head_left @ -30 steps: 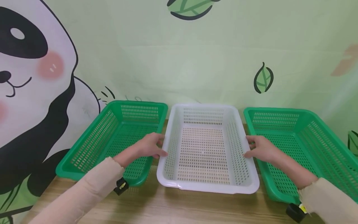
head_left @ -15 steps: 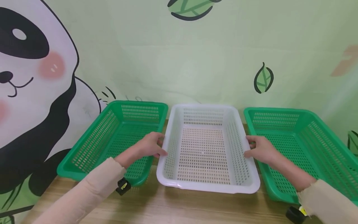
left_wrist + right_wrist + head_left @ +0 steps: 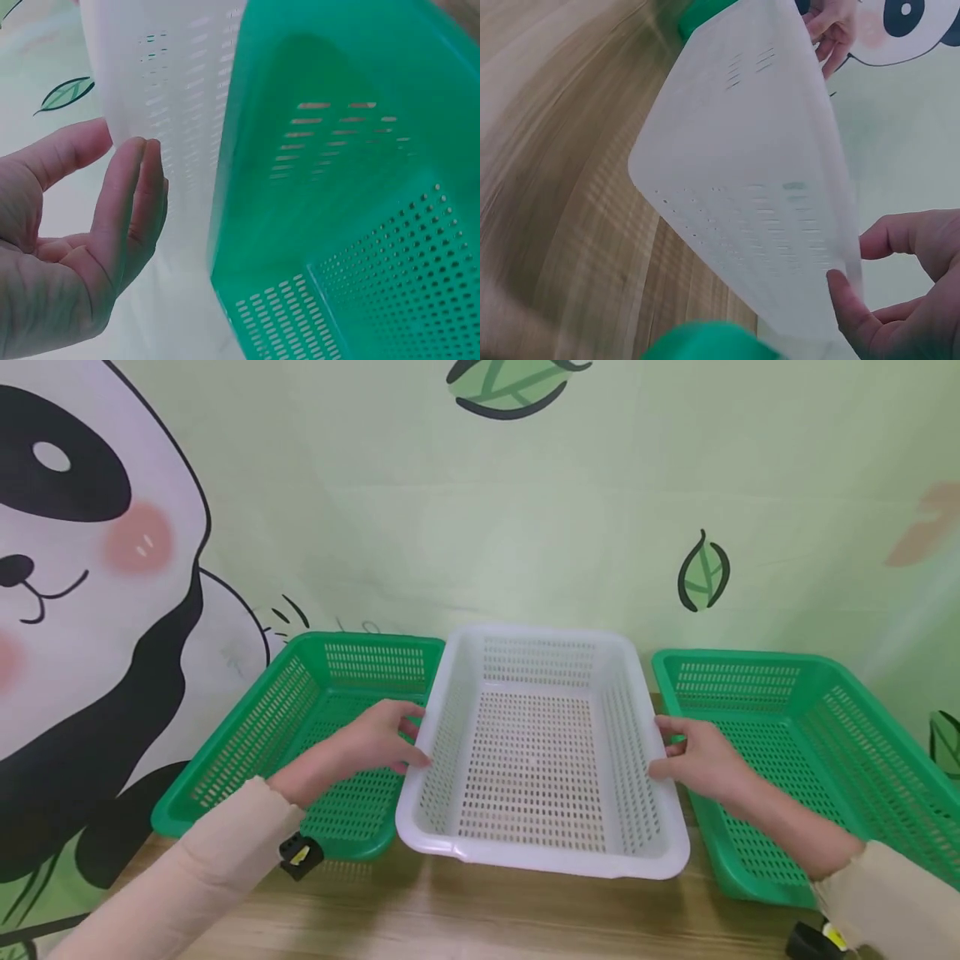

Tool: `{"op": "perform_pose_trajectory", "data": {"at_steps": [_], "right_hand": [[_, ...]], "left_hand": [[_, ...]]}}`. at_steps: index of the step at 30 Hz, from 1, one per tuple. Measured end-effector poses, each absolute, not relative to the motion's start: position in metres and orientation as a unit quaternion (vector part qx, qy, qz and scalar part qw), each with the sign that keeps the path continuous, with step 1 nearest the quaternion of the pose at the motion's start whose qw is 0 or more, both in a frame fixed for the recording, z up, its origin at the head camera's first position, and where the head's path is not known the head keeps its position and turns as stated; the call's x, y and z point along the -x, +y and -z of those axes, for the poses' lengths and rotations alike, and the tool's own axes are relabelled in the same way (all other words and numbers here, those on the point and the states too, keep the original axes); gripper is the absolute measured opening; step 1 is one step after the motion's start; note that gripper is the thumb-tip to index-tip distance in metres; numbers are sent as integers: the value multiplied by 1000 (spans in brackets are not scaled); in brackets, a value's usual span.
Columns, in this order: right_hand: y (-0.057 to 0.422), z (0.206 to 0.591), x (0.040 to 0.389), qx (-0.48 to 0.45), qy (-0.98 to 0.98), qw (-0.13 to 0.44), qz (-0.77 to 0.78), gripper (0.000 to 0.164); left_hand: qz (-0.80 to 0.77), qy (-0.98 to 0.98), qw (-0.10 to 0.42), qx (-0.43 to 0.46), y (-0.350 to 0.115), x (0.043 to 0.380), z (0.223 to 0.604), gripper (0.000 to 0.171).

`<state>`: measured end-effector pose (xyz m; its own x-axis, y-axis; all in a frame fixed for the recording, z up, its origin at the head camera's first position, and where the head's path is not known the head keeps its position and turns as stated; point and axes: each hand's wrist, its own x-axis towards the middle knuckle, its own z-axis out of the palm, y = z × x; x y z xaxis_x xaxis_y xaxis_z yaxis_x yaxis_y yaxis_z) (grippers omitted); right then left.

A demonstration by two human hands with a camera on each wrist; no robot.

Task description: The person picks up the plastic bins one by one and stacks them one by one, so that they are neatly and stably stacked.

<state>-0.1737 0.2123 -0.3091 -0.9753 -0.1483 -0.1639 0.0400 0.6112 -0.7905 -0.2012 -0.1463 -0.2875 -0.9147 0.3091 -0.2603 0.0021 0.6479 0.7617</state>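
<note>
Both hands hold a white perforated plastic basket (image 3: 536, 760) by its long side rims, between two green baskets. The left hand (image 3: 381, 737) pinches the left rim, thumb over the edge and fingers under it. On the opposite rim the right hand (image 3: 699, 758) does the same. In the left wrist view, the left hand (image 3: 82, 225) has thumb and fingertips at the white wall. The right wrist view has the right hand (image 3: 907, 277) pinching the rim, with the basket's outer side raised off the wooden table. The basket tilts, its left side higher.
A green basket (image 3: 352, 852) stands on the left and another green basket (image 3: 738, 881) on the right, both close to the white one. The wooden table (image 3: 465, 918) shows in front. Behind is a pale green wall cloth (image 3: 525, 552) with a printed panda.
The white basket has risen on its left side and shifted a little left, now overlapping the left green basket's edge. The left hand moved left and up with it; the right hand moved only slightly.
</note>
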Motion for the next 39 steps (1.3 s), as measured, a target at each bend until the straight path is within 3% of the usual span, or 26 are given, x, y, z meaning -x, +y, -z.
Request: {"op": "perform_pose_trajectory", "data": {"at_steps": [11,28,39], "right_hand": [[201,284,181,56,874,130,465,66],[177,242,179,61,837,100,534,67],[156,238,173,69,795,101,595,67]], "left_hand": [[-438,875,186,-84,-172,207,268,63],[-437,885,143,-77,-204,210,232,65],[-412,900,114,-83,-228,210,222,66]]}}
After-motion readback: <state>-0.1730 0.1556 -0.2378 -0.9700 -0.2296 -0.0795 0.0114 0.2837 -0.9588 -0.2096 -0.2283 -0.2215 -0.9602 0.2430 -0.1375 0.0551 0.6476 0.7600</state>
